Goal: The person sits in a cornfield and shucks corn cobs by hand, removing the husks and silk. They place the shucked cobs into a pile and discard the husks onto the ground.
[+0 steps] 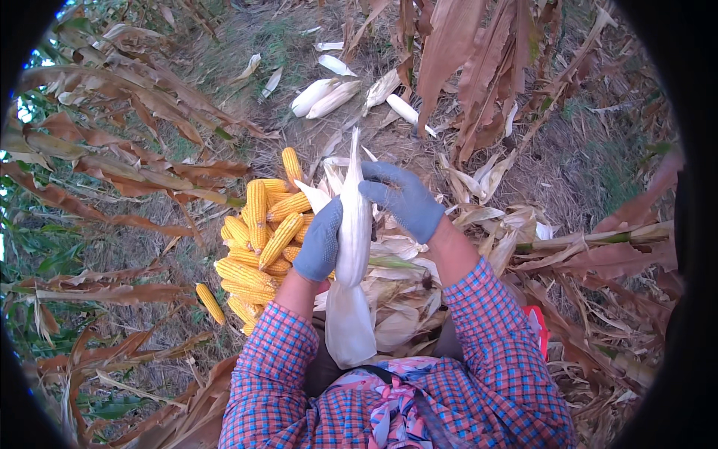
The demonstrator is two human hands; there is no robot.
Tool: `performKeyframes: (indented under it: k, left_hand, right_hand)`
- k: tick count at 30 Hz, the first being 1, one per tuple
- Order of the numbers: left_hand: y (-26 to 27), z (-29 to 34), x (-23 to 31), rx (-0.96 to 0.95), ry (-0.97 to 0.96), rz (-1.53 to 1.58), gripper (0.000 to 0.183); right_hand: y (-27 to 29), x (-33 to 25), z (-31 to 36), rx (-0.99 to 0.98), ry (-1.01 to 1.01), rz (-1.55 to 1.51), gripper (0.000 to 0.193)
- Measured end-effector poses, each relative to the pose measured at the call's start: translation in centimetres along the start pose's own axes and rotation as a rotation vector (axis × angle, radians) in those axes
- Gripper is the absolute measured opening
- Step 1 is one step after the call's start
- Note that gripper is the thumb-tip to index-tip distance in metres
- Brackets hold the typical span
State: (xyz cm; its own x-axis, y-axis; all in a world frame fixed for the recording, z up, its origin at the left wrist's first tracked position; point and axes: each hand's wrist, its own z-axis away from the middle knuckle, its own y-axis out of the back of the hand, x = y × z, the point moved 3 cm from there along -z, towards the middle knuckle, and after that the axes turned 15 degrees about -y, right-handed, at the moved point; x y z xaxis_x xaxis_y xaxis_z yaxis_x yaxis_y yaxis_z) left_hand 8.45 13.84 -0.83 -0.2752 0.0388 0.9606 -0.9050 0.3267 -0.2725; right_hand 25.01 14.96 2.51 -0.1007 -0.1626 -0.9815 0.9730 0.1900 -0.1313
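An ear of corn (pixel 354 232) in pale husk stands lengthwise between my two gloved hands, its pointed end away from me. One broad husk leaf (pixel 350 329) hangs loose from its near end toward my lap. My left hand (pixel 320 241), in a grey-blue glove, is wrapped round the ear's left side. At the upper right side of the ear, my right hand (pixel 402 198) has its fingers bent against the husk; the fingertips are partly hidden. Left of my left hand lies a heap of bare yellow corn cobs (pixel 262 247), with a single yellow cob (pixel 210 304) apart from it.
Several ears in husk (pixel 325 99) lie on the ground ahead. Stripped husks (pixel 404 299) are piled before my lap and to the right. Dry corn stalks (pixel 127 168) lean in from the left, and brown leaves (pixel 475 67) hang at the upper right. A red object (pixel 536 329) sits by my right elbow.
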Motion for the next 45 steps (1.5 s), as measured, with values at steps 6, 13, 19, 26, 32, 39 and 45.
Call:
performKeyframes:
  k: [6,13,19,26,32,39,45]
  left_hand:
    - [-2.0,0.3,1.4,-0.087,0.106,-0.056,0.037]
    - [-2.4,0.6,1.1,-0.192,0.191,0.103,0.032]
    - [-3.5,1.1,0.8,-0.311,0.308,0.214,0.02]
    - [-2.8,1.1,-0.7,-0.301,0.299,0.368,0.033]
    - [-1.9,1.4,-0.7,-0.005,0.368,0.556,0.047]
    - [-2.2,1.4,1.8,-0.287,0.221,0.406,0.063]
    - [-1.7,0.0,1.7,-0.026,-0.057,-0.41,0.049]
  right_hand:
    - [1.2,-0.3,0.7,-0.134,-0.044,-0.015,0.037]
    - [1.3,-1.8,2.2,-0.435,-0.226,-0.156,0.042]
    - [1.3,-1.5,2.6,-0.533,-0.246,-0.157,0.029]
    - [0.3,-0.9,2.0,-0.24,-0.132,-0.195,0.016]
    - [0.1,0.3,1.3,-0.09,-0.059,-0.143,0.013]
    - [-0.1,0.1,1.5,-0.035,-0.027,-0.154,0.013]
    - [0.1,1.7,0.6,0.182,0.077,0.022,0.016]
